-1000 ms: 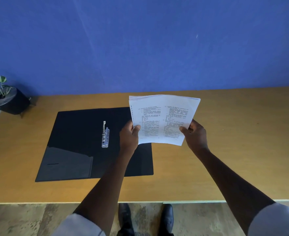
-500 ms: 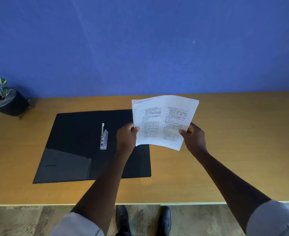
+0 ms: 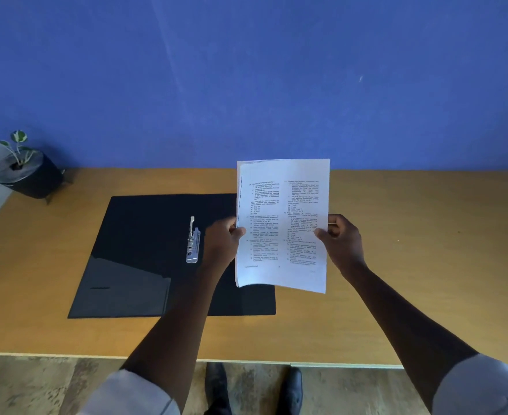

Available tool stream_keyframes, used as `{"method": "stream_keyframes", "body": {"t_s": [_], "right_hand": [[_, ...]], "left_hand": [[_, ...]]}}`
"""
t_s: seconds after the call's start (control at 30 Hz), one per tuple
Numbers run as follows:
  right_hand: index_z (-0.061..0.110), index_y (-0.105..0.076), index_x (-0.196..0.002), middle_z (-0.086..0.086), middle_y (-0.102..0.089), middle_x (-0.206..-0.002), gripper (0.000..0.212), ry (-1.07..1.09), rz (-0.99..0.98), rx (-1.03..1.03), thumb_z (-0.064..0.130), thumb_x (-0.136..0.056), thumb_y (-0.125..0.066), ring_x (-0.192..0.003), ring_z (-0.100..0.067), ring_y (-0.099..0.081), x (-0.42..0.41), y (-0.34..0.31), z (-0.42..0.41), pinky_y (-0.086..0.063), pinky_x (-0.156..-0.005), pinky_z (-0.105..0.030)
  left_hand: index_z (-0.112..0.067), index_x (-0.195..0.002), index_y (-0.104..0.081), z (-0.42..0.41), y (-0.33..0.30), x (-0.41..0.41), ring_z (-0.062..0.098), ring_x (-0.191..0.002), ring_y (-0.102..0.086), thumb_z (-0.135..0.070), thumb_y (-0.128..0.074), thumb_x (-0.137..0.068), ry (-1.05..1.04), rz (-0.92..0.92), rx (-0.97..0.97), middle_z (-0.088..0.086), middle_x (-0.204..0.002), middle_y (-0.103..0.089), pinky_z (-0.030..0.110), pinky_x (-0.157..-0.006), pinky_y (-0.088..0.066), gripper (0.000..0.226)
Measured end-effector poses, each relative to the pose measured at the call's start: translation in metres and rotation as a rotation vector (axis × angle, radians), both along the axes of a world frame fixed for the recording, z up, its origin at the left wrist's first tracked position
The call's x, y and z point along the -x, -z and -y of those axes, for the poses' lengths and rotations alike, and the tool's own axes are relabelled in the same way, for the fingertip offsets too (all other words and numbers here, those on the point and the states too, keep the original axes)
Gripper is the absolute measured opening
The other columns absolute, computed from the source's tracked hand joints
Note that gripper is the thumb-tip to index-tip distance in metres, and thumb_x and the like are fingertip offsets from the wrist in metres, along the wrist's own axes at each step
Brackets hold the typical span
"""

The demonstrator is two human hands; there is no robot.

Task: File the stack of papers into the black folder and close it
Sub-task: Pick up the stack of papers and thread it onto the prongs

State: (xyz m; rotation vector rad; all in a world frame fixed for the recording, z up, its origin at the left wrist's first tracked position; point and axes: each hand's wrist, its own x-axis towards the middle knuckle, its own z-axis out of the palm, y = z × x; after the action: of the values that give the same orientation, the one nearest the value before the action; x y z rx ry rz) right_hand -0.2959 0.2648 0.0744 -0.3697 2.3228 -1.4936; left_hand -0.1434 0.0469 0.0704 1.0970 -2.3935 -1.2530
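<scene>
matt paper stack (image 3: 282, 223); glossy folder (image 3: 144, 235); wood desk (image 3: 411, 250)

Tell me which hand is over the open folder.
The left hand: it grips the papers above the folder; the right hand is above bare desk.

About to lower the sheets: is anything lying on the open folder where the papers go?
Nothing visible does. The open black folder lies flat with only its own metal clip showing; both hands hold the white paper stack above its right edge.
</scene>
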Motion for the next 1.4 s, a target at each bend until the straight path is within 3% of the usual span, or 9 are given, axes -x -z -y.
{"method": "stream_keyframes", "body": {"t_s": [0.17,0.3,0.47,0.67,0.77,0.97,1.13,1.27,1.4], "right_hand": [[0.024,-0.066,-0.097,0.004,-0.077,-0.095,0.015,-0.096,0.139,-0.019,0.015,-0.085,-0.071,-0.088,-0.018,-0.074,-0.011,0.016,0.018,-0.063,-0.072,-0.048],[0.022,-0.066,-0.099,0.002,-0.078,-0.094,0.017,-0.138,0.233,-0.048,0.012,-0.087,-0.071,-0.084,-0.019,-0.076,-0.022,0.028,0.033,-0.063,-0.072,-0.053],[0.023,-0.067,-0.100,-0.002,-0.078,-0.092,0.020,-0.186,0.287,-0.077,0.011,-0.085,-0.073,-0.085,-0.025,-0.075,-0.030,0.045,0.050,-0.061,-0.073,-0.059],[0.018,-0.067,-0.098,-0.004,-0.078,-0.090,0.018,-0.193,0.327,-0.084,0.006,-0.086,-0.073,-0.085,-0.025,-0.075,-0.034,0.057,0.063,-0.062,-0.077,-0.053],[0.015,-0.067,-0.099,-0.006,-0.077,-0.091,0.018,-0.195,0.357,-0.071,0.003,-0.086,-0.073,-0.086,-0.027,-0.075,-0.035,0.061,0.069,-0.063,-0.076,-0.050],[0.008,-0.065,-0.104,-0.008,-0.076,-0.093,0.018,-0.173,0.407,-0.050,0.002,-0.088,-0.071,-0.084,-0.027,-0.073,-0.038,0.066,0.077,-0.057,-0.058,-0.031],[0.008,-0.064,-0.108,-0.010,-0.076,-0.098,0.022,-0.178,0.443,-0.032,0.002,-0.088,-0.071,-0.084,-0.025,-0.072,-0.041,0.071,0.083,-0.054,-0.054,-0.025],[0.006,-0.063,-0.110,-0.010,-0.075,-0.100,0.023,-0.182,0.449,-0.018,0.002,-0.089,-0.070,-0.082,-0.023,-0.072,-0.044,0.074,0.088,-0.051,-0.050,-0.020],[0.004,-0.063,-0.112,-0.011,-0.075,-0.100,0.024,-0.173,0.469,-0.003,0.000,-0.089,-0.070,-0.083,-0.024,-0.071,-0.044,0.078,0.091,-0.051,-0.050,-0.021]], "left_hand": [[-0.013,-0.100,-0.072,0.020,0.010,-0.019,0.016,-0.074,-0.067,-0.016,-0.065,-0.092,-0.033,0.082,-0.047,0.002,-0.085,-0.074,0.031,-0.066,-0.052,0.012],[-0.011,-0.107,-0.072,0.035,0.025,-0.039,0.013,-0.083,-0.068,-0.016,-0.067,-0.090,-0.052,0.129,-0.125,-0.005,-0.093,-0.072,0.017,-0.063,-0.047,0.018],[-0.010,-0.111,-0.069,0.052,0.045,-0.063,0.019,-0.086,-0.072,-0.016,-0.069,-0.086,-0.044,0.243,-0.223,0.003,-0.095,-0.075,0.034,-0.077,-0.060,0.026],[-0.020,-0.089,-0.069,0.064,0.062,-0.080,0.026,-0.087,-0.073,-0.020,-0.069,-0.085,-0.133,0.270,-0.287,0.007,-0.092,-0.075,0.044,-0.084,-0.060,0.004],[-0.020,-0.076,-0.065,0.064,0.069,-0.088,0.023,-0.071,-0.070,-0.016,-0.068,-0.087,-0.212,0.257,-0.363,0.010,-0.080,-0.072,0.045,-0.079,-0.062,0.012],[-0.010,-0.077,-0.068,0.062,0.075,-0.100,0.019,-0.063,-0.063,-0.011,-0.069,-0.089,-0.246,0.290,-0.430,0.011,-0.071,-0.067,0.037,-0.069,-0.062,0.012],[-0.012,-0.074,-0.069,0.067,0.079,-0.104,0.019,-0.057,-0.063,-0.010,-0.068,-0.088,-0.260,0.294,-0.384,0.006,-0.063,-0.065,0.042,-0.070,-0.063,0.014],[-0.019,-0.068,-0.068,0.071,0.082,-0.107,0.029,-0.067,-0.071,-0.014,-0.069,-0.086,-0.251,0.314,-0.318,0.010,-0.067,-0.070,0.044,-0.071,-0.063,0.019],[-0.011,-0.080,-0.073,0.073,0.087,-0.109,0.035,-0.084,-0.072,-0.015,-0.071,-0.085,-0.260,0.300,-0.286,0.016,-0.083,-0.075,0.047,-0.078,-0.061,0.006]]}}
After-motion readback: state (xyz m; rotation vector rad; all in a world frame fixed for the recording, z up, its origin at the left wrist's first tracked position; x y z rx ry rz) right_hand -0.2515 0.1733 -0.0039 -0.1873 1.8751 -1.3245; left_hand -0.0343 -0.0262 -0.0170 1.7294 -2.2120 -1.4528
